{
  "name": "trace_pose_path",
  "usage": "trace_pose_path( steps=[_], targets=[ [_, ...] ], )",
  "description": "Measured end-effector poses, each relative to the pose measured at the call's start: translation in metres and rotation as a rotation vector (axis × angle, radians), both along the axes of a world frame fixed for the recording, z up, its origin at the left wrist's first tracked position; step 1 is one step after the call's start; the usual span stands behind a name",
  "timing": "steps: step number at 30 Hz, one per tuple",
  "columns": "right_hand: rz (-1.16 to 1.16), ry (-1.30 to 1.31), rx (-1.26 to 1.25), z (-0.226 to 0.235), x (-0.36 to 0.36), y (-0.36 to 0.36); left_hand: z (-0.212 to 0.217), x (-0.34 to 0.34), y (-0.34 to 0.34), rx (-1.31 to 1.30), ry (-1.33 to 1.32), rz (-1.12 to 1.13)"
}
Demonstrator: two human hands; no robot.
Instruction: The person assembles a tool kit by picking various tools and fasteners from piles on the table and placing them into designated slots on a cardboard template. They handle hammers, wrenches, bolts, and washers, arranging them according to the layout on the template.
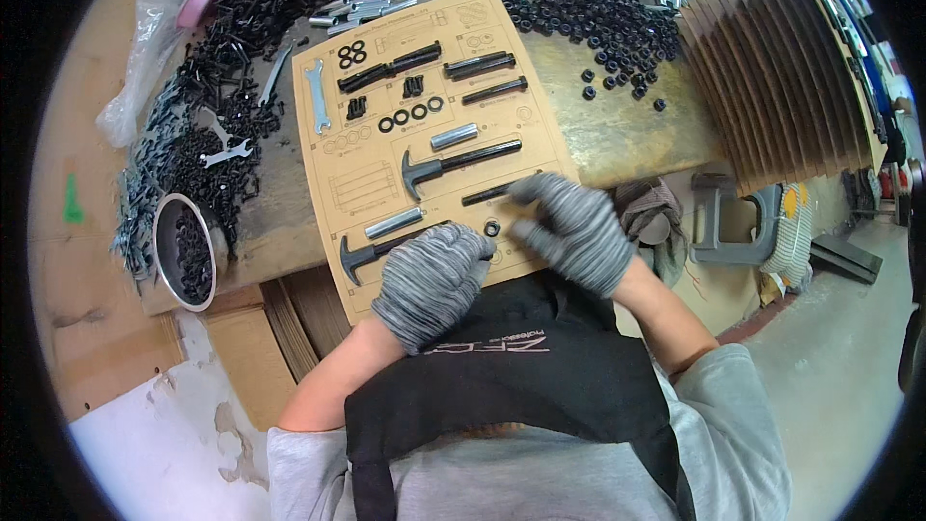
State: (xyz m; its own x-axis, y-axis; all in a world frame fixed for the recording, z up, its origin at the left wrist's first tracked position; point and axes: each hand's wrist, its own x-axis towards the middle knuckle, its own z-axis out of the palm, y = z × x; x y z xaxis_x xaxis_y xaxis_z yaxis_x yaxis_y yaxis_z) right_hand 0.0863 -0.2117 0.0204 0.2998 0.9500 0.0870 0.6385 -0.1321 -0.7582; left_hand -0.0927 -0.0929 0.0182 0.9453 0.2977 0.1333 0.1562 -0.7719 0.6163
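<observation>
A brown printed cardboard sheet point(371, 169) lies at the table's front edge with hardware laid out on it. My left hand point(434, 285), in a grey striped glove, is curled closed over the sheet's lower part, beside a black T-handled bolt point(359, 258). What its fingers hold, if anything, is hidden. Just right of it a black nut point(492, 229) sits on the sheet. My right hand point(579, 236), gloved alike, hovers at the sheet's right edge, thumb and fingers apart. Its fingertips are near the end of a black threaded rod point(485, 195); nothing shows between them.
Farther up the sheet lie a wrench point(316, 96), washers point(411, 114), and silver sleeves point(453, 136). Piles of black nuts point(617, 58) and bolts point(231, 96) cover the table behind. A metal bowl point(162, 260) of black parts stands left; stacked cardboard sheets point(762, 68) rise right.
</observation>
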Motion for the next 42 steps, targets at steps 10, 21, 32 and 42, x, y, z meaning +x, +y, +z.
trace_pose_path(
  steps=[10, 21, 32, 42],
  targets=[
    [-0.67, -0.416, 0.006, -0.033, 0.173, -0.044, -0.002, 0.006, -0.008, 0.117, 0.053, -0.058],
    [-0.618, -0.077, -0.07, -0.042, 0.176, -0.033, 0.003, -0.001, -0.008, 0.124, 0.157, 0.02],
    [-0.059, -0.409, 0.035, -0.02, 0.072, 0.058, 0.018, 0.011, 0.002, 0.057, 0.047, 0.073],
    [-0.458, -0.362, -0.064, -0.021, 0.124, 0.038, 0.024, 0.015, 0.027, -0.042, -0.078, 0.168]
  ],
)
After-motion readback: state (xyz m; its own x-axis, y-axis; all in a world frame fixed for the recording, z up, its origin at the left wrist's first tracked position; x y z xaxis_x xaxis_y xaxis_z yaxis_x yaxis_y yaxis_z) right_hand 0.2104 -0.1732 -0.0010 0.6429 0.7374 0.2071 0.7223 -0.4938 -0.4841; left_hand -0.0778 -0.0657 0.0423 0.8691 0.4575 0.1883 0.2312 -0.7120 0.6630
